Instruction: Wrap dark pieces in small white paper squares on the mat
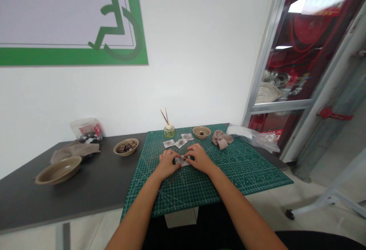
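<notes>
My left hand (168,163) and my right hand (201,159) rest close together over the green cutting mat (240,173). Between them lies a small whitish square packet (183,162) with something dark on or in it. Thumb and fingers of each hand are closed at its left and right edges, covering part of it. Just beyond are three similar pale squares (180,142) with dark middles, lying flat. A small beige bowl (202,136) behind my right hand has a dark piece inside.
A reed diffuser bottle (169,131) stands near the wall. Right of the bowl are a crumpled brown cloth (222,140) and a clear plastic bag (257,137). On the left sit a bowl of brown pieces (126,147), a larger bowl (59,170), another cloth (74,150) and a clear tub (86,129).
</notes>
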Available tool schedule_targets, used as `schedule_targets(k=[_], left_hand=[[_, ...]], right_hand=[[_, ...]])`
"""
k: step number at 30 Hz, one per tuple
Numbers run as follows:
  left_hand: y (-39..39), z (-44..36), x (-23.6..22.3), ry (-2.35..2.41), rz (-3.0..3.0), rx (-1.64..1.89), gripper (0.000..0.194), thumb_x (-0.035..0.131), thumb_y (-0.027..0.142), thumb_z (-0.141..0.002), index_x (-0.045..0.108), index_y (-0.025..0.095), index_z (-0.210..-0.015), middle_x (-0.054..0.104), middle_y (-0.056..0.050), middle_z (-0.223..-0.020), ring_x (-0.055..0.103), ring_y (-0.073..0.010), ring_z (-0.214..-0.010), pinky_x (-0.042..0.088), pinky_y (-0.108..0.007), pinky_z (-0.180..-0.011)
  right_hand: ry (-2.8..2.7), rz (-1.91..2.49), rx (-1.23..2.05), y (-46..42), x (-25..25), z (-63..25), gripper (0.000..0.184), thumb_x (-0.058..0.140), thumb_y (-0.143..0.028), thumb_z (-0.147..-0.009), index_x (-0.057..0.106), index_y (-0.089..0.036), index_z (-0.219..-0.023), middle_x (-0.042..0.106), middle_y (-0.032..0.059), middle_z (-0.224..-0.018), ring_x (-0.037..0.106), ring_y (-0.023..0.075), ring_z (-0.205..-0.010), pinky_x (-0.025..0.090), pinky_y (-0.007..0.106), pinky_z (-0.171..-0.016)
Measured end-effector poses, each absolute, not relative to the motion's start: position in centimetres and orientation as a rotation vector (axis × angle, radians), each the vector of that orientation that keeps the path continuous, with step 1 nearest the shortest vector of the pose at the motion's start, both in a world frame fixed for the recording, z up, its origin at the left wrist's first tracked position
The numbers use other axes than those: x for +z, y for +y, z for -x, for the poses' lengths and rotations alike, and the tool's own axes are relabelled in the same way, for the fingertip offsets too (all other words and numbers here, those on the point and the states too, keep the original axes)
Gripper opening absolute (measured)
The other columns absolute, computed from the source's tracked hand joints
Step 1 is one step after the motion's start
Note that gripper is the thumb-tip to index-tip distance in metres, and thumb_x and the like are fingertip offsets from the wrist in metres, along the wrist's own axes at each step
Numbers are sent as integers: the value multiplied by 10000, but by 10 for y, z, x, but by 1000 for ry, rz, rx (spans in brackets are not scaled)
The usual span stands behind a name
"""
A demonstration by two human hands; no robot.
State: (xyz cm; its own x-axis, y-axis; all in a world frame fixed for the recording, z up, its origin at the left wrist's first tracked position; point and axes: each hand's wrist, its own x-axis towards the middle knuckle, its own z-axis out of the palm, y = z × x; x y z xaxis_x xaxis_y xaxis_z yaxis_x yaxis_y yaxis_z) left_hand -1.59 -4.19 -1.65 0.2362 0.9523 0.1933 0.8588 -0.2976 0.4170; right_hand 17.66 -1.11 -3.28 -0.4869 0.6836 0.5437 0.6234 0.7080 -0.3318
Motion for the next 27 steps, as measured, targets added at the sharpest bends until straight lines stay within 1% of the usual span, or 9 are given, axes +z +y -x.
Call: schedule_targets(k=[3, 5, 8, 10, 14, 20, 22, 25, 27], left_hand=[[-42, 16, -16, 1712, -2280, 598, 244, 585, 322, -746, 641, 271, -978, 565, -17, -1057, 448, -229, -1053, 314, -369, -886], [-43, 16, -15, 1707, -2282, 596, 242, 582, 319, -745, 642, 267, -974, 565, -19, -1054, 448, -229, -1049, 314, -367, -880], [-44, 16, -15, 1700, -2288, 605, 246, 578, 325, -747, 645, 267, -976, 561, -19, -1053, 445, -230, -1051, 314, -362, -875], [-43, 16, -15, 1701, -2285, 611, 247, 579, 328, -746, 645, 270, -976, 559, -17, -1054, 445, -230, -1052, 313, -363, -878], [-42, 16, -16, 1707, -2281, 603, 246, 585, 321, -740, 644, 268, -973, 560, -17, -1050, 447, -228, -1051, 308, -368, -886], [-41, 16, -17, 1710, -2288, 597, 243, 587, 329, -742, 641, 275, -972, 561, -15, -1058, 446, -225, -1055, 308, -364, -881], [-42, 16, -17, 1710, -2287, 596, 241, 588, 329, -744, 641, 278, -974, 560, -13, -1060, 444, -225, -1062, 306, -362, -887], [-42, 16, -17, 1714, -2282, 595, 240, 583, 328, -749, 639, 279, -977, 562, -11, -1064, 442, -225, -1066, 307, -359, -889], [-42, 16, -17, 1717, -2281, 598, 240, 581, 324, -748, 640, 278, -976, 564, -13, -1064, 443, -224, -1063, 308, -357, -887]], right_hand=[[-2201, 1031, 117, -12, -32, -179, 119, 665, -137, -711, 698, -205, -804, 598, 78, -990, 479, 235, -1007, 383, 413, -876], [-2223, 967, 160, -13, -30, -180, 112, 675, -128, -697, 690, -199, -783, 600, 69, -983, 483, 224, -999, 383, 401, -885], [-2278, 863, 214, -15, -29, -178, 121, 696, -155, -694, 688, -199, -806, 598, 63, -996, 488, 213, -1000, 386, 379, -896], [-2276, 881, 205, -15, -29, -176, 124, 696, -172, -702, 683, -196, -822, 596, 67, -1004, 484, 216, -1006, 387, 380, -894], [-2217, 981, 150, -13, -30, -177, 106, 687, -138, -687, 645, -166, -780, 600, 80, -956, 485, 224, -983, 387, 395, -886], [-2271, 876, 176, -15, -29, -176, 132, 693, -138, -677, 617, -181, -777, 594, 63, -969, 482, 218, -988, 391, 383, -885], [-2251, 926, 165, -15, -29, -174, 125, 697, -153, -687, 614, -177, -778, 595, 65, -950, 482, 218, -976, 395, 380, -880], [-2206, 991, 136, -13, -30, -174, 127, 703, -223, -709, 608, -174, -778, 594, 72, -932, 483, 226, -965, 404, 389, -862], [-2181, 994, 114, -12, -31, -176, 114, 667, -260, -756, 621, -174, -816, 597, 75, -929, 485, 225, -964, 404, 392, -862]])
